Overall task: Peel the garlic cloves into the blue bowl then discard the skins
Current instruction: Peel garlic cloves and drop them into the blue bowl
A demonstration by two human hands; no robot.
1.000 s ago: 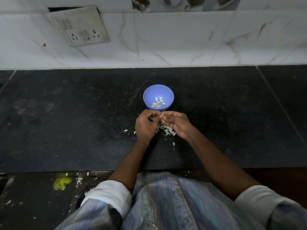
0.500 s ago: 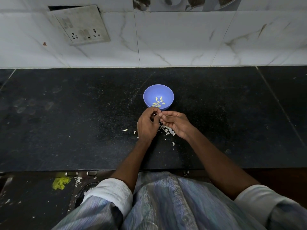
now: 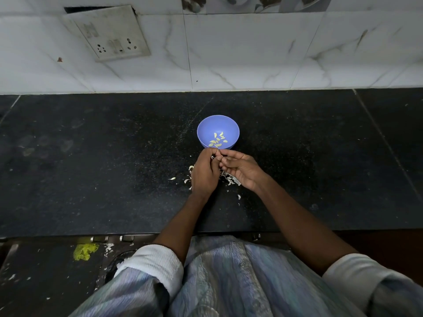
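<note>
The blue bowl [image 3: 206, 126] stands on the black counter [image 3: 91, 168] and holds several peeled garlic cloves [image 3: 217, 140]. Just in front of the bowl my left hand [image 3: 204, 173] and my right hand [image 3: 242, 168] meet fingertip to fingertip. Both pinch a small garlic clove [image 3: 212, 157] between them; only a pale sliver of it shows. White garlic skins [image 3: 230, 179] lie on the counter under and around both hands.
A marble-tiled wall [image 3: 251, 53] with a switch and socket plate [image 3: 109, 35] rises behind the counter. Below the counter's front edge the floor shows a yellow scrap [image 3: 84, 251] and scattered skin bits.
Both hands have shifted a little toward the bowl while keeping their pinch on the clove. The bowl has not moved.
</note>
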